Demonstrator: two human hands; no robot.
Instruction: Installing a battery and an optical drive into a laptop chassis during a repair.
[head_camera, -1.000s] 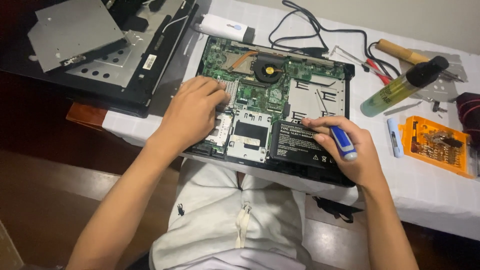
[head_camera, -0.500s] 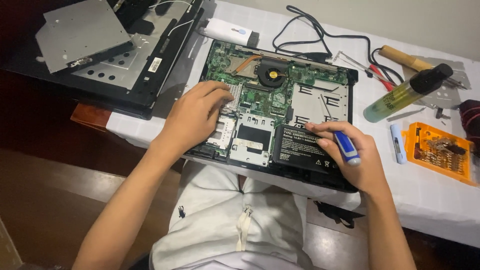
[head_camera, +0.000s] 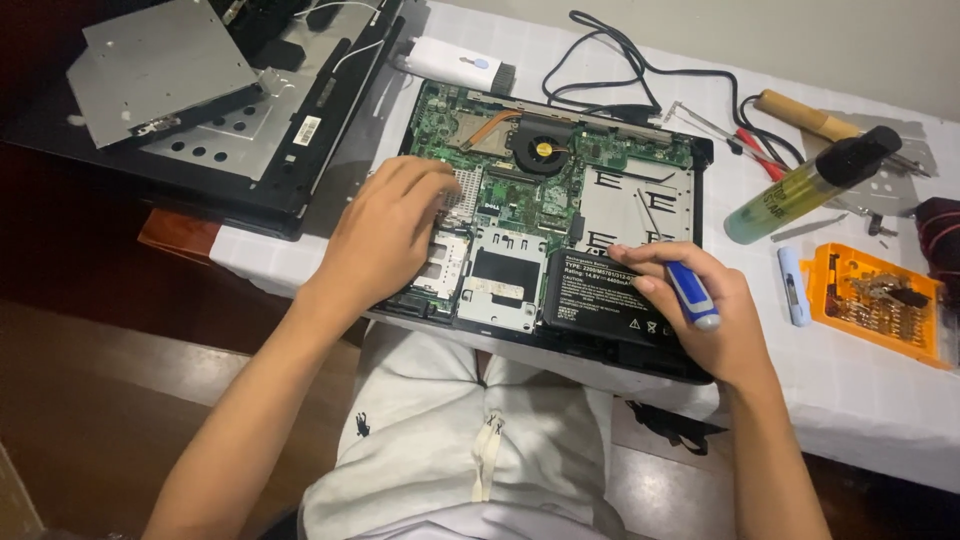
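White cloth covers the surface (head_camera: 880, 400), with dark wooden floor below at left. On its left end lies a removed black laptop cover (head_camera: 250, 130); the left hand (head_camera: 385, 235) rests curled on the opened laptop (head_camera: 545, 200) at centre; the right hand (head_camera: 705, 320) pinches a blue-handled screwdriver (head_camera: 690, 292); an orange bit case (head_camera: 875, 300) sits far right

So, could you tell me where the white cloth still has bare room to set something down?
Bare white cloth shows along the near edge, in front of the orange bit case and right of the right hand. A smaller patch lies between the fan and the black cables. Around the green bottle and wooden-handled tool, it is crowded.
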